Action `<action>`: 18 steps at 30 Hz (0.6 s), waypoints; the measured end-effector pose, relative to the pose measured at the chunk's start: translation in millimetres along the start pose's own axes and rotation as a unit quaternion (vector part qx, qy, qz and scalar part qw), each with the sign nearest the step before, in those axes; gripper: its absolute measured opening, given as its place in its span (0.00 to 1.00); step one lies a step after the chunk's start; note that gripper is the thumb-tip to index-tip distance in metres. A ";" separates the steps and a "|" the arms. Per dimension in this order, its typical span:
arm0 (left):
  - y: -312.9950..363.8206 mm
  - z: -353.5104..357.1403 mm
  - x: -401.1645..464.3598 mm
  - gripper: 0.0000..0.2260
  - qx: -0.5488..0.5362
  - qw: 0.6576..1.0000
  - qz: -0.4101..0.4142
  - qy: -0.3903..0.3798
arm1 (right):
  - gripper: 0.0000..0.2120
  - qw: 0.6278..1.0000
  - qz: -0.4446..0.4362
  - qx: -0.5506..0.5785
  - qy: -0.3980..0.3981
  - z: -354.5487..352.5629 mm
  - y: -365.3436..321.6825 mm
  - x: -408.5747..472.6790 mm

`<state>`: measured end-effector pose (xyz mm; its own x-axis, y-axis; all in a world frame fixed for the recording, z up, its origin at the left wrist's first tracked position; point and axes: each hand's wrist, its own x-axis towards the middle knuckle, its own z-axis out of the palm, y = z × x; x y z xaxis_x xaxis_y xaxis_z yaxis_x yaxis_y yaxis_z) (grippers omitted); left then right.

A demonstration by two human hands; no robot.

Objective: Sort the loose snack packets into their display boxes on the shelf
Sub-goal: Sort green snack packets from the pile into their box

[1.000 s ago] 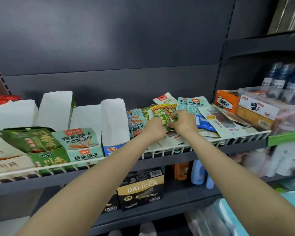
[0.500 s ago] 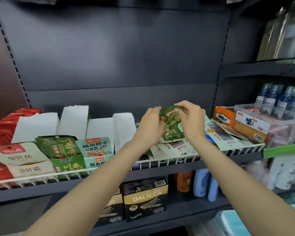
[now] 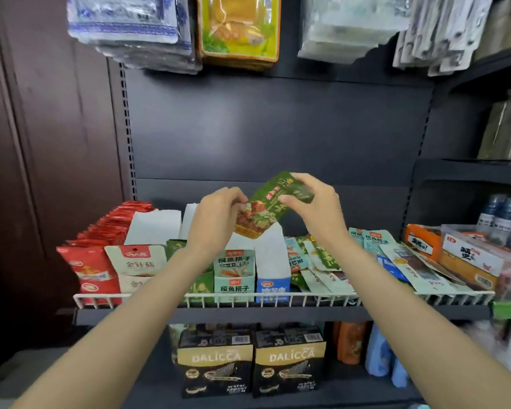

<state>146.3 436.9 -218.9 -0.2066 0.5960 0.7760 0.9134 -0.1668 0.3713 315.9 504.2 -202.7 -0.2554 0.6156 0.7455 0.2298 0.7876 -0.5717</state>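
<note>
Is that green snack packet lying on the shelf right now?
No, both the left hand and right hand hold the green packet up in the air above the shelf.

The scene is lit evenly and rather softly from above and in front; no hard shadows are cast. Dimness is found under the shelf and along the dark back panel. Glare is seen on the hanging plastic bags (pale and washed out). Straight lines are bowed by wide-angle distortion at the edges, and blur is noted at the right margin.
</note>
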 end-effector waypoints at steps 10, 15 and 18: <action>-80.7 -51.2 -21.8 0.23 0.141 0.981 -0.049 -0.121 | 0.09 0.985 -0.082 -0.151 -0.003 87.6 -23.0 2.4; -100.6 -63.6 -32.5 0.17 0.145 0.975 -0.052 -0.159 | 0.06 0.985 -0.060 -0.132 -0.097 112.4 -23.8 11.1; -108.1 -60.9 -34.1 0.12 0.143 0.976 -0.059 -0.151 | 0.05 0.969 -0.065 -0.141 -0.192 122.9 -24.9 13.9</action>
<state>33.2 386.8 -254.4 -0.2438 0.8091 0.5347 0.9589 0.1186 0.2578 191.2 496.2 -220.2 -0.6168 0.5192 0.5917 0.4066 0.8537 -0.3253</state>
